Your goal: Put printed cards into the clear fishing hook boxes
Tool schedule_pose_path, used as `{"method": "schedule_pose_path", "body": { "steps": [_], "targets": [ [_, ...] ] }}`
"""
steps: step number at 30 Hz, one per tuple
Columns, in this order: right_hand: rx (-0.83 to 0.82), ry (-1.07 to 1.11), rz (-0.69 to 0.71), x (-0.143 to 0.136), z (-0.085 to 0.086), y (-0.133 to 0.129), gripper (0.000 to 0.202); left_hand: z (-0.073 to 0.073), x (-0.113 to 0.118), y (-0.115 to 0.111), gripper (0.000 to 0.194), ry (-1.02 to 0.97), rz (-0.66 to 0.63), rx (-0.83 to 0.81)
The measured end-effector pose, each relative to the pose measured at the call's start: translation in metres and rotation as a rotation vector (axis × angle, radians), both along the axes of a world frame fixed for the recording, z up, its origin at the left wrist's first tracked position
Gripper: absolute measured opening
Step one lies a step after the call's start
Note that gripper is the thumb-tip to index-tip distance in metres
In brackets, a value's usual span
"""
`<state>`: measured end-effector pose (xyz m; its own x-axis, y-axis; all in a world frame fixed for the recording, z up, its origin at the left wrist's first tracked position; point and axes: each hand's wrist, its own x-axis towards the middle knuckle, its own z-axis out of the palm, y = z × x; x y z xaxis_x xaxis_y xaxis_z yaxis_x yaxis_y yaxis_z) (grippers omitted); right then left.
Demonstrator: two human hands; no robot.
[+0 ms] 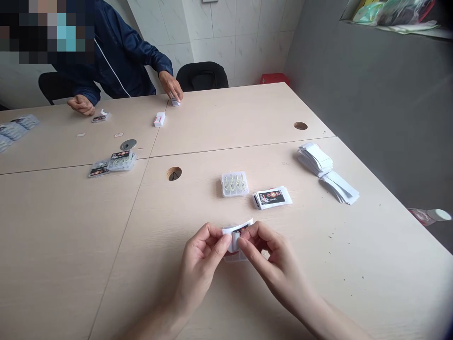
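My left hand (205, 255) pinches the left side of a small printed label (236, 232) with a white border, its lower part curled over. My right hand (265, 245) pinches the same label's right side, thumb and forefinger close to the left thumb. Beneath the label and fingers lies a clear plastic case (235, 257), mostly hidden. Just beyond my hands sits another clear case (234, 184) with several yellowish looped pieces inside. To its right is a stack of black-printed labels (272, 197).
Piles of white strips (314, 159) lie to the right. Several labelled cases (122, 161) rest left of a round table hole (174, 174). Across the table a co-worker's hand (170, 86) touches a small white stack. A bottle (430, 216) stands past the right edge.
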<state>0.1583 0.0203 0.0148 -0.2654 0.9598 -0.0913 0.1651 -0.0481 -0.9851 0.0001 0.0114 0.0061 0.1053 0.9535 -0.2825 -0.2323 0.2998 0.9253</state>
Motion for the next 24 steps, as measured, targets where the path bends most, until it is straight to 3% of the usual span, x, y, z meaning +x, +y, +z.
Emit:
{"method": "schedule_pose_path", "body": {
  "steps": [9, 24],
  "targets": [
    [-0.207, 0.172, -0.003, 0.000, -0.003, -0.003, 0.027, -0.003, -0.002, -0.008, 0.016, -0.049, 0.001, -0.048],
    [-0.226, 0.200, 0.027, 0.002, -0.003, -0.006, 0.028, -0.004, -0.012, -0.012, 0.016, -0.006, -0.044, -0.062]
  ]
}}
